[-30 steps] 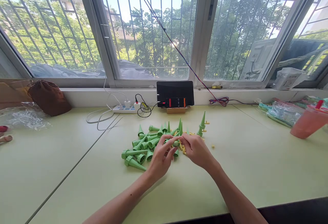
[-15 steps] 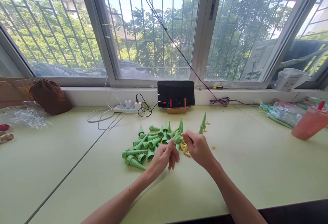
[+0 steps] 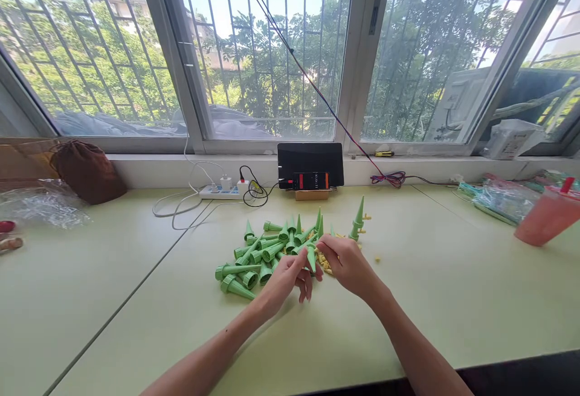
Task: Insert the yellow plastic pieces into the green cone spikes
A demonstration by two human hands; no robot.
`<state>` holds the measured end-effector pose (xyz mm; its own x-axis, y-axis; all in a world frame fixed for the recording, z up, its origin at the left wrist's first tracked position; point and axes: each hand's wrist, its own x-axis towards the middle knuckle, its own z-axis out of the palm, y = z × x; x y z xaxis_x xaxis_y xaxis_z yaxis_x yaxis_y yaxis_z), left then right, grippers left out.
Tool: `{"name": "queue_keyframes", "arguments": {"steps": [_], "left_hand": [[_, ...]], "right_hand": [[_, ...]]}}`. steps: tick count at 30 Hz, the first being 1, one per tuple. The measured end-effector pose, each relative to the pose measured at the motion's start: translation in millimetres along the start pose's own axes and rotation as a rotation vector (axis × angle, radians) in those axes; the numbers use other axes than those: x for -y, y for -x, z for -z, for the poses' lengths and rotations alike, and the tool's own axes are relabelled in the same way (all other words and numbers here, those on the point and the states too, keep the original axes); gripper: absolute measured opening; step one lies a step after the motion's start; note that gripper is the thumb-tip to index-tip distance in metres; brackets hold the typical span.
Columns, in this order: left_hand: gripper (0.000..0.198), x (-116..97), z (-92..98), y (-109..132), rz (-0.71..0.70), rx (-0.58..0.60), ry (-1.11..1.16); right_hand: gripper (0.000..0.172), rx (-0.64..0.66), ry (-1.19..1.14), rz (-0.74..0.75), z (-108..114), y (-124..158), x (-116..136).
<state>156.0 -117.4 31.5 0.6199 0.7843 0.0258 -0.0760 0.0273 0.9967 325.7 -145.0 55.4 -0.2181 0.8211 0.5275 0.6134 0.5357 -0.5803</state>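
A green plastic spike (image 3: pixel 312 259), pointed end down, is gripped between the thumb and fingers of my left hand (image 3: pixel 290 276). Close against its collar, my right hand (image 3: pixel 344 258) is closed in a pinch; what lies between those fingertips is hidden. Left of and behind my hands spreads a heap of loose green spikes (image 3: pixel 256 257), several lying on their sides and others standing. Small yellow plastic pieces (image 3: pixel 324 264) lie partly covered by my right hand. Beyond that hand stand green spikes with yellow pieces sticking out sideways (image 3: pixel 357 221).
A single yellow piece (image 3: pixel 377 259) lies to the right on the pale green table (image 3: pixel 435 287). At the back are a phone (image 3: pixel 312 181) before a black tablet (image 3: pixel 310 157) and a power strip (image 3: pixel 220 192). A red drink cup (image 3: pixel 548 218) stands far right, a brown pouch (image 3: pixel 90 172) far left.
The spike in my left hand has turned from its rounded end facing me to its point hanging down. My right hand has shifted slightly left, closer to it.
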Motion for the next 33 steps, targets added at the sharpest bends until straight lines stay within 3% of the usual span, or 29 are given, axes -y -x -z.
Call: {"name": "queue_keyframes", "arguments": {"steps": [13, 23, 33], "left_hand": [[0.047, 1.7, 3.7, 1.5, -0.083, -0.005, -0.141], [0.046, 6.0, 5.1, 1.4, -0.176, -0.034, -0.243], [0.025, 7.3, 2.0, 3.1, -0.200, -0.110, -0.270]], "right_hand": [[0.032, 0.014, -0.034, 0.013, 1.6, -0.7, 0.1], [0.031, 0.027, -0.008, 0.007, 1.1, -0.7, -0.9], [0.031, 0.055, 0.006, -0.012, 0.7, 0.1, -2.0]]}}
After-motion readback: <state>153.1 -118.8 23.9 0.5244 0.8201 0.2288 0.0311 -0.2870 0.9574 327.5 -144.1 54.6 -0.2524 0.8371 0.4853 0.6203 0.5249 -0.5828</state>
